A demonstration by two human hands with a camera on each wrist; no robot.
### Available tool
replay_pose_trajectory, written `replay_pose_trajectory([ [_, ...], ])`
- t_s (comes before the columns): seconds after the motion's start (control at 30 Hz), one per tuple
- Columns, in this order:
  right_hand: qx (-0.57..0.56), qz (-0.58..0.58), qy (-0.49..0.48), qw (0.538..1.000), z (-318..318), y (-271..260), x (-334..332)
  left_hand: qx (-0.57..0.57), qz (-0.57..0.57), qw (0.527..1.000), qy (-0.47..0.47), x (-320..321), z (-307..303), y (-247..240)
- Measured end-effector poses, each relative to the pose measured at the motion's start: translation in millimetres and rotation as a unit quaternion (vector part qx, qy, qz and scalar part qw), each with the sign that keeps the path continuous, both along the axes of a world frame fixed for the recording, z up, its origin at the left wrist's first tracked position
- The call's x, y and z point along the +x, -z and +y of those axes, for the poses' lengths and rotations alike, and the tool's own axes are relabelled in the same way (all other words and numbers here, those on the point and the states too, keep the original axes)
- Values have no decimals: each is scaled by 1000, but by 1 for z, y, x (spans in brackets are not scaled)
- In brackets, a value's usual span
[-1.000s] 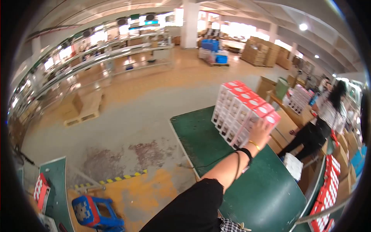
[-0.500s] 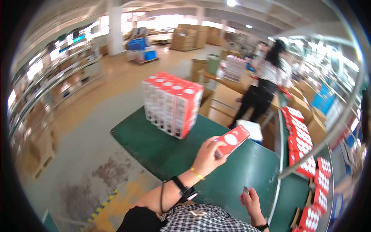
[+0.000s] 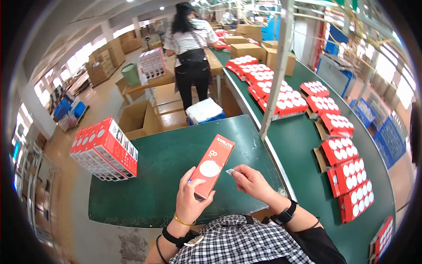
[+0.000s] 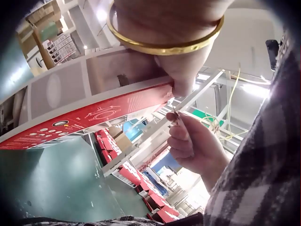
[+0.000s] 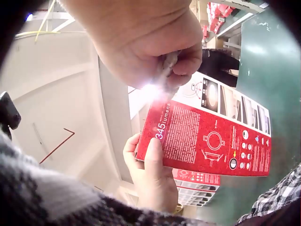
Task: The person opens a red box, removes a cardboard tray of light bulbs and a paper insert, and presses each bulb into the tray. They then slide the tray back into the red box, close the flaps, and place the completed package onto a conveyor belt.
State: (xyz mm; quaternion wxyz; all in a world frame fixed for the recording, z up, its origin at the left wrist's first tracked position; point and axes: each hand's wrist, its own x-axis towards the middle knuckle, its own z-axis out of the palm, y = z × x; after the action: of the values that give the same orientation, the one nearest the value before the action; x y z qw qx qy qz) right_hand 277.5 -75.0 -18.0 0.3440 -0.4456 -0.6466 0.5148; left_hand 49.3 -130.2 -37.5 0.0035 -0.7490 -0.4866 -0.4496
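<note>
My left hand (image 3: 190, 203) grips the lower end of a long red-and-white carton (image 3: 216, 154), tilted over the green table. White lettering and a white circle mark its red face; in the right wrist view the carton (image 5: 207, 141) shows a printed side with "345 lumens". Just right of it, my right hand (image 3: 255, 182) pinches a small, flat silvery piece (image 3: 230, 171) between thumb and forefinger, its tip pointing at the carton. What kind of piece this is I cannot tell. A row of matching cartons (image 3: 105, 147) stands on the table to the left.
The green table (image 3: 162, 163) meets a long green conveyor (image 3: 294, 145) behind a metal post (image 3: 277, 75). Red packs (image 3: 340, 152) line the conveyor. Beyond the table are an open cardboard box (image 3: 140, 119), a white-topped blue bin (image 3: 205, 111) and a person (image 3: 191, 57) facing away.
My left hand took the end carton from the row and brought it right, in front of my body. My right hand came into view and rose beside it. The head view swung right.
</note>
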Motion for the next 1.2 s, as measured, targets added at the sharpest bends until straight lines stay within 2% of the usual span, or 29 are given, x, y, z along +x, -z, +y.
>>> replay_pose_trajectory([
  [0.4,-41,53,-10,998,12,12,12,-27,22,999,15,16,-1,3],
  [1.2,-65,62,-5,996,9,11,12,-29,26,999,20,14,-2,2],
])
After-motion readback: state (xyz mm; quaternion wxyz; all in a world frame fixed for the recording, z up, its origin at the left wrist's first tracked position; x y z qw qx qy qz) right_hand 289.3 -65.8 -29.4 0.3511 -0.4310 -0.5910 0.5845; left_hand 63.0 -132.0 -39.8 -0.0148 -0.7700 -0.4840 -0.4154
